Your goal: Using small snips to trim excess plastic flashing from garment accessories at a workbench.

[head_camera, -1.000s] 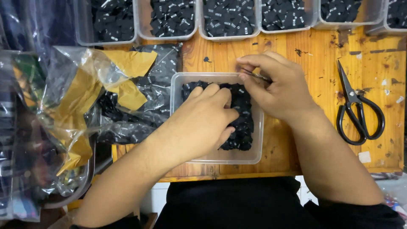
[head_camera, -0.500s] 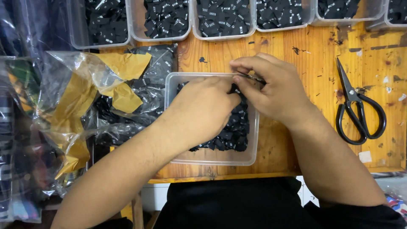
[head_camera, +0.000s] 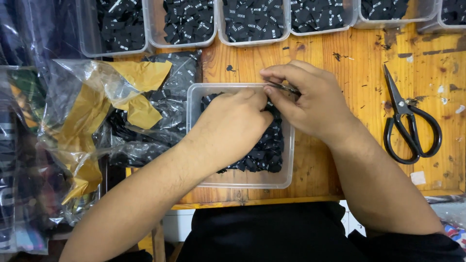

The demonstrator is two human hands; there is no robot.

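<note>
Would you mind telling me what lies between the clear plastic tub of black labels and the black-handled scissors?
In the head view, only the right hand and its forearm cross that stretch; otherwise bare wooden tabletop separates tub and scissors.

A small garment-label sorting workshop: a worn, paint-flecked wooden bench (head_camera: 340, 58), a row of clear tubs (head_camera: 252, 22) of black woven labels along its far edge, scissors (head_camera: 410, 121) near the right edge, taped plastic bags (head_camera: 97, 111) at the left.
</note>
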